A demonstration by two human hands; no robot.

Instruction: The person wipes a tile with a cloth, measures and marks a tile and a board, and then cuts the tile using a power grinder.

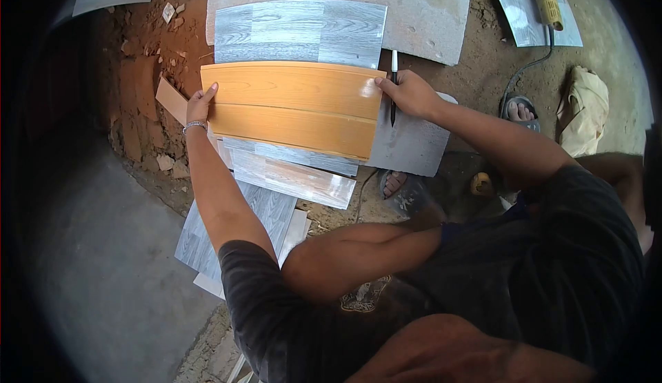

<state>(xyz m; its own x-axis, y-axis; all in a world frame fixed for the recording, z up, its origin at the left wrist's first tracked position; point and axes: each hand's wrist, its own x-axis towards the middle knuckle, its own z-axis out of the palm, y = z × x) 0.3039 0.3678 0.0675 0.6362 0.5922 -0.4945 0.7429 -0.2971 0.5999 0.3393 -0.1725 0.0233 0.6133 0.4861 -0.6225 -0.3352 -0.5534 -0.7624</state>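
Observation:
A yellow wood-grain tile [293,96] with a groove along its middle is held level between my two hands. My left hand [200,103] grips its left edge, thumb on top and the other fingers mostly hidden underneath. At the right edge, my right hand [407,93] pinches the tile with its thumb. A black pen with a white end [394,103] is also held upright against the fingers of that hand. Under and behind the yellow tile lies a grey wood-pattern tile [300,27], resting on a pale slab [427,10].
Below the yellow tile lie a narrow wood-pattern strip [296,176] and a larger grey tile [265,207]. A yellow tool with a cord [545,0] rests on another tile at upper right. Nearby are a beige sack [583,110], broken rubble [165,162] and feet in sandals.

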